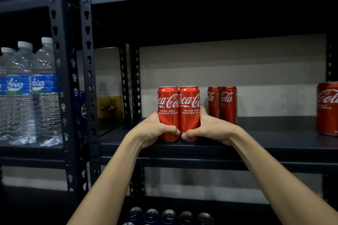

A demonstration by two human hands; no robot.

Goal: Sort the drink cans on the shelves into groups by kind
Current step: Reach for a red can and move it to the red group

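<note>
On the shelf both hands, left and right, wrap curled fingers round two touching Cokes, other Cokes stand apart, so grouping looks unfinished.

Red can: cropped by right edge; blue can: mostly hidden behind upright; lower-shelf can tops: dim, labels unreadable

shelf: two cans upright, touching, at front edge | left hand on their left, right hand on their right | can pair behind, to the right | single can far right | water bottles on left rack | can tops on shelf below
</note>
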